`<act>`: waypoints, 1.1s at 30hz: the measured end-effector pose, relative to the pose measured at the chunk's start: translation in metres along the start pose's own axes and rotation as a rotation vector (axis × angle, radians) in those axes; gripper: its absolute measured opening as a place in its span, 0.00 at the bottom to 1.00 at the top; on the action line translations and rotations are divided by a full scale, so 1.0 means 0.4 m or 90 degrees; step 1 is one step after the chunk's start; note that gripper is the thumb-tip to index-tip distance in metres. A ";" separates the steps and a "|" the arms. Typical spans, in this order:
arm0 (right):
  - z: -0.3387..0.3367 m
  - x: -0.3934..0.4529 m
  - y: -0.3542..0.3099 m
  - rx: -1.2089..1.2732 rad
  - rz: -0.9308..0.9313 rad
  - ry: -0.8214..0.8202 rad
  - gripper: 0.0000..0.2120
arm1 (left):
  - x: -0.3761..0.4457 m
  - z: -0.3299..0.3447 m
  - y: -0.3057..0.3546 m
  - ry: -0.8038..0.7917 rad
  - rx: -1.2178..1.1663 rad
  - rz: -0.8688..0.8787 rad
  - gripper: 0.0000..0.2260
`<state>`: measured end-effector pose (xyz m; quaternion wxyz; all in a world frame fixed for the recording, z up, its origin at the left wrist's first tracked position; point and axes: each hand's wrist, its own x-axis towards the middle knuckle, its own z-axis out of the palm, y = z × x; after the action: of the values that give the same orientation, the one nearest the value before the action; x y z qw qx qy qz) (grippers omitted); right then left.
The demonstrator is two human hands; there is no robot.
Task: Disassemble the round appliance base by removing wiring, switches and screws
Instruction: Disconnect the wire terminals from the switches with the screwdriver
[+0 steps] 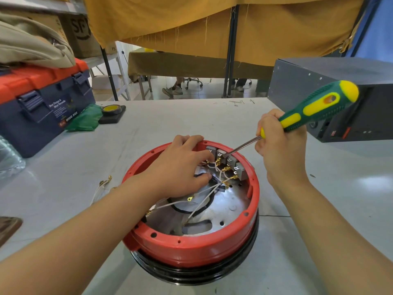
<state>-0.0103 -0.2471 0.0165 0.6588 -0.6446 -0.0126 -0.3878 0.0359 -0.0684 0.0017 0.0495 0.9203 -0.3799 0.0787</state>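
The round appliance base (192,249), red rim over a black ring, lies open side up at the table's centre. Inside, white wires (202,204) with brass terminals run over a shiny metal plate to a row of grey switches (230,163) at the far rim. My left hand (180,165) rests inside the base, fingers over the far rim and thumb on a black wire bundle. My right hand (280,150) grips a green and yellow screwdriver (314,107), whose tip touches a switch.
A loose white wire (100,189) with brass terminals lies on the table left of the base. A blue and orange toolbox (42,107) stands far left, with a tape roll (111,109) beside it. A grey metal box (340,96) sits at the right.
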 end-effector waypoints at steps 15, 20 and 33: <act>-0.002 0.001 -0.004 0.021 0.035 0.014 0.17 | -0.002 0.000 0.000 -0.003 0.000 0.000 0.19; -0.001 0.001 -0.005 0.014 0.044 0.023 0.17 | -0.001 0.001 0.000 -0.001 0.002 0.002 0.20; -0.002 0.000 0.002 0.012 0.094 0.061 0.09 | -0.001 0.000 0.002 -0.008 0.000 -0.003 0.19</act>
<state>-0.0101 -0.2482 0.0156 0.6916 -0.6181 0.0629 -0.3682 0.0352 -0.0688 0.0018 0.0474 0.9218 -0.3778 0.0729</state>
